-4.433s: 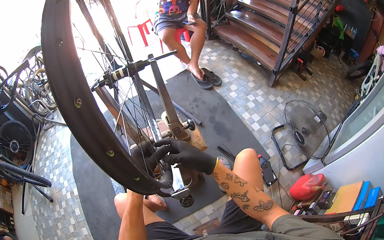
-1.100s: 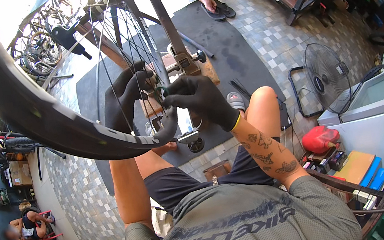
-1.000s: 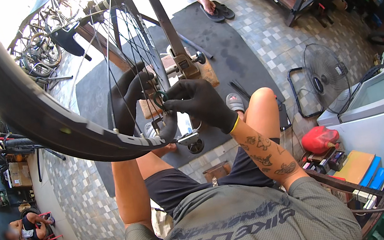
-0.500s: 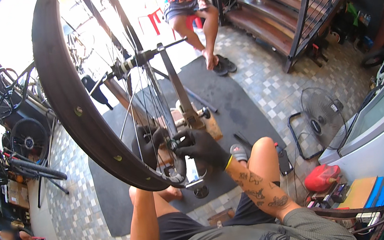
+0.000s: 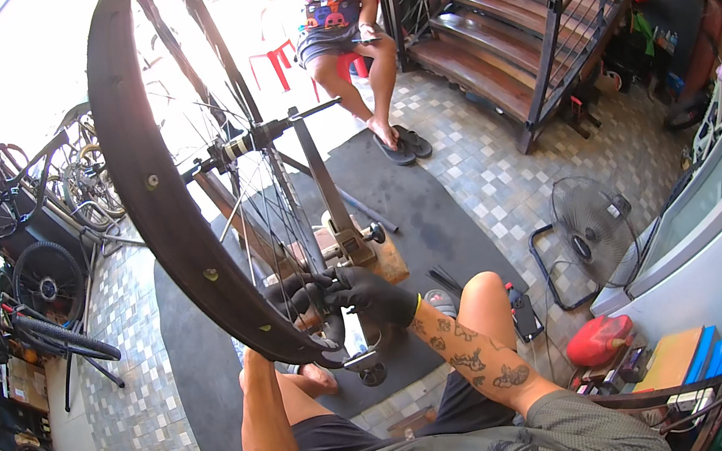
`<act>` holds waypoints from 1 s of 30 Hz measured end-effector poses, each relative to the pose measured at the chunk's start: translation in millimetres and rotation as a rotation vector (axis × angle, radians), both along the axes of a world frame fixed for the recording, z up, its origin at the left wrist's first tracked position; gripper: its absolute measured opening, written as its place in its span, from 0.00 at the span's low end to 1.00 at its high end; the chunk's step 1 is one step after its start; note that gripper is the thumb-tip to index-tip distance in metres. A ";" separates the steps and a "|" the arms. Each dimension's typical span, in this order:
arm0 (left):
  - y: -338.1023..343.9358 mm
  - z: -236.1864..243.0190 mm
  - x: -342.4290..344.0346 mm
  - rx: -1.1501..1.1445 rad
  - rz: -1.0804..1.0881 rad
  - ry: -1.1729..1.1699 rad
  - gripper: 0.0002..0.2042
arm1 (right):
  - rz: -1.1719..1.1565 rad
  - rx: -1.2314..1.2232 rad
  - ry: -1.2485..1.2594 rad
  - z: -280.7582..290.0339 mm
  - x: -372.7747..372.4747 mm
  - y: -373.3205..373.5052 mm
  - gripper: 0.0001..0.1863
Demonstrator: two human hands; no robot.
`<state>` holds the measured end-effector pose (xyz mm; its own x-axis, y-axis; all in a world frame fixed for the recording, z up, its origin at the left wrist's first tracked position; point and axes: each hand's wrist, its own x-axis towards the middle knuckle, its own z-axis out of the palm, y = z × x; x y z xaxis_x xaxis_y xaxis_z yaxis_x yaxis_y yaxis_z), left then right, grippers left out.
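Observation:
A bare bicycle wheel [image 5: 143,151] stands upright before me, its wide black rim showing several small holes. Its hub [image 5: 239,144] is held in a metal wheel truing stand [image 5: 330,194]. Both hands wear black gloves. My left hand [image 5: 295,298] is partly behind the rim and spokes, fingers curled in at the wheel's lower part. From the right, my right hand [image 5: 372,295] meets it there, thumb and fingertips pinched together beside the rim. Whatever either hand grips is hidden by the gloves and spokes.
A dark mat [image 5: 436,223] lies under the stand on tiled floor. A floor fan [image 5: 584,233], a red container [image 5: 598,341] and wooden stairs [image 5: 497,39] are to the right. Bicycles [image 5: 49,284] stand at left. A person [image 5: 344,30] sits ahead on a red stool.
My hands have come closer together at the lower rim, and the small greenish piece by my right fingertips no longer shows. The view has shifted slightly. The seated person has raised one arm.

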<state>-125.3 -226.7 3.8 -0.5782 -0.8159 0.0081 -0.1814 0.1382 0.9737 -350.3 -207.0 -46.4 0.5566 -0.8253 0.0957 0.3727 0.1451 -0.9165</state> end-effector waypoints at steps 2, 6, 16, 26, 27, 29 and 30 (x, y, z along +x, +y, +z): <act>1.9 6.0 -2.3 -0.103 0.027 -0.030 0.17 | -0.048 -0.005 0.129 8.0 -0.5 1.2 0.24; 15.8 15.6 -22.9 -0.650 0.130 -0.326 0.16 | -0.008 -0.060 0.007 19.2 -7.5 4.7 0.25; 1.8 22.6 -3.8 0.025 -0.014 0.039 0.13 | 0.128 0.050 -0.062 -17.1 3.5 -17.1 0.31; -0.2 -15.9 -24.4 -0.399 0.434 -0.275 0.17 | -0.012 -0.018 0.066 18.1 -14.1 -3.2 0.16; -1.2 -12.0 -23.0 -0.419 0.404 -0.250 0.17 | -0.068 -0.009 0.077 15.6 -10.8 -5.9 0.15; -3.8 1.6 -19.2 -0.237 0.387 -0.213 0.15 | -0.230 -0.012 0.099 10.4 -5.5 -12.0 0.14; -1.2 8.9 -17.7 -0.166 0.395 -0.014 0.17 | -0.337 -0.021 0.108 8.9 -3.1 -14.9 0.13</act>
<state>-143.0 -228.0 12.7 -0.2225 -0.9629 0.1525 -0.2649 0.2103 0.9411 -353.4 -221.9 -37.5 0.2609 -0.9628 0.0705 0.2973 0.0107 -0.9547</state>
